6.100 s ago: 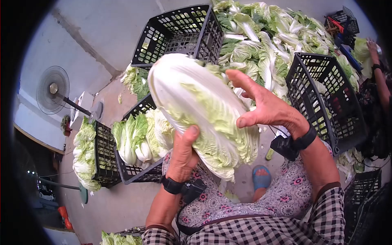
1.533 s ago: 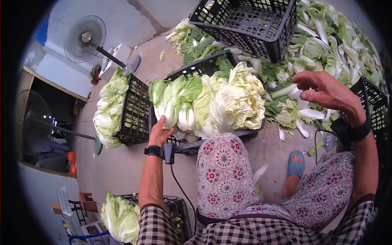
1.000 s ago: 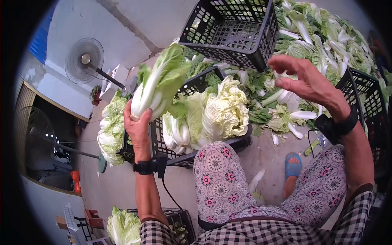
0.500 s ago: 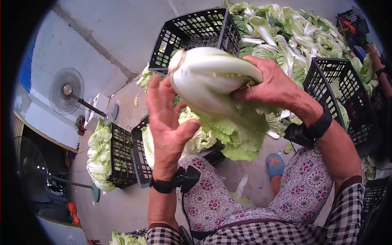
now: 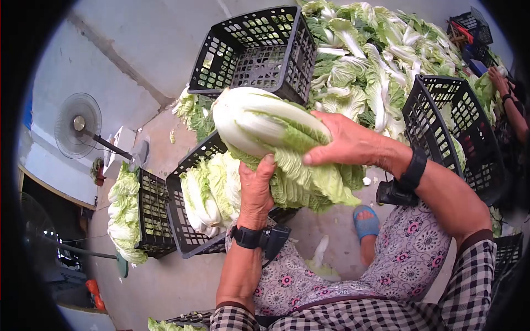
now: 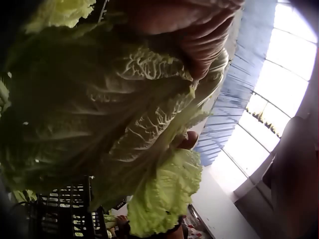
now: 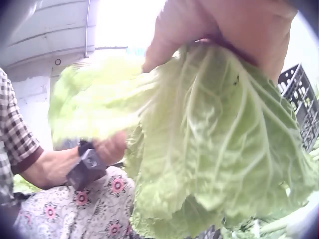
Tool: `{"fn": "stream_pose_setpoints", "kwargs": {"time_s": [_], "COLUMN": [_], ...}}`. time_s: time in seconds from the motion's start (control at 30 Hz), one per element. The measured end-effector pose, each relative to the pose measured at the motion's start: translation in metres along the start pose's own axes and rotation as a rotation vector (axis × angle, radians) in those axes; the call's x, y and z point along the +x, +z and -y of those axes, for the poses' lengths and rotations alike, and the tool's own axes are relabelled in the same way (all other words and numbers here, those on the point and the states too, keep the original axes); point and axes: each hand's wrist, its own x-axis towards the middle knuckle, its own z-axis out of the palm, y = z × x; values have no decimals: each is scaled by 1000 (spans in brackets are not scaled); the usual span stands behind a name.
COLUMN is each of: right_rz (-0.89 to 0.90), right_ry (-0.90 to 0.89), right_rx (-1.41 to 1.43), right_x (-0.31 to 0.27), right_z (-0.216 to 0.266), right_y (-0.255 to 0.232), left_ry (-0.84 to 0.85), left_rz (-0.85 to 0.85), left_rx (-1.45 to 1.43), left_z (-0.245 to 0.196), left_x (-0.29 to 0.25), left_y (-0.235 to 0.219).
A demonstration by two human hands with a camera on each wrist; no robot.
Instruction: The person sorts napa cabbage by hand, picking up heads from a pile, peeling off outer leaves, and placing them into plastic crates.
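Observation:
In the head view a napa cabbage [image 5: 265, 124] is held up over the lap, its white base toward the upper left. My right hand [image 5: 353, 143] grips its leafy side from the right, thumb on top. My left hand [image 5: 255, 190] supports it from below, thumb against the leaves and the other fingers hidden behind. Broad green leaves [image 6: 164, 194] hang beneath the hand [image 6: 179, 25] in the left wrist view. In the right wrist view the hand [image 7: 224, 30] holds the loose outer leaves [image 7: 209, 129] from above.
A black crate [image 5: 185, 220] with cabbages stands left of the knees, beside another full crate [image 5: 154, 212]. An upper crate [image 5: 292, 66] and a right crate [image 5: 419, 127] flank the leaf pile [image 5: 381, 83]. A fan [image 5: 79, 123] stands left; another person's arm [image 5: 514, 110] shows right.
My left hand lifted a cabbage out of the crate and my right hand took hold of it. Since half a second ago, the left hand has moved from beside the cabbage to underneath it.

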Motion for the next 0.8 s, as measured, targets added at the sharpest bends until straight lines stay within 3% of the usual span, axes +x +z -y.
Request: {"fn": "stream_pose_setpoints", "kwargs": {"time_s": [0.07,0.17,0.27,0.4,0.47,0.53,0.57,0.6,0.67,0.8], "right_rz": [-123,-208,-192,33,96,45,-23,-54,-34,-147], "right_ry": [50,99,158,147,128,10,-160,-208,-138,-112], "right_rx": [64,108,389,444,214,99,-185,-391,-127,-70], "right_x": [6,13,13,10,7,5,10,8,2,0], "right_z": [-4,-3,13,23,23,16,-6,-3,0,10], "right_y": [6,7,7,17,26,39,38,36,36,36], "left_ry": [-106,-121,-143,-299,-369,-254,-287,-334,-404,-255], "left_rz": [6,81,103,124,108,173,111,58,60,59], "left_rx": [-33,-17,-30,-95,-82,129,48,-35,39,-88], "left_z": [-3,-1,0,3,9,16,18,18,21,24], "left_x": [-4,-6,-8,-11,-15,-23,-24,-25,-22,-20], "left_y": [-1,-8,-2,-2,-8,-15,-18,-16,-29,-12]}}
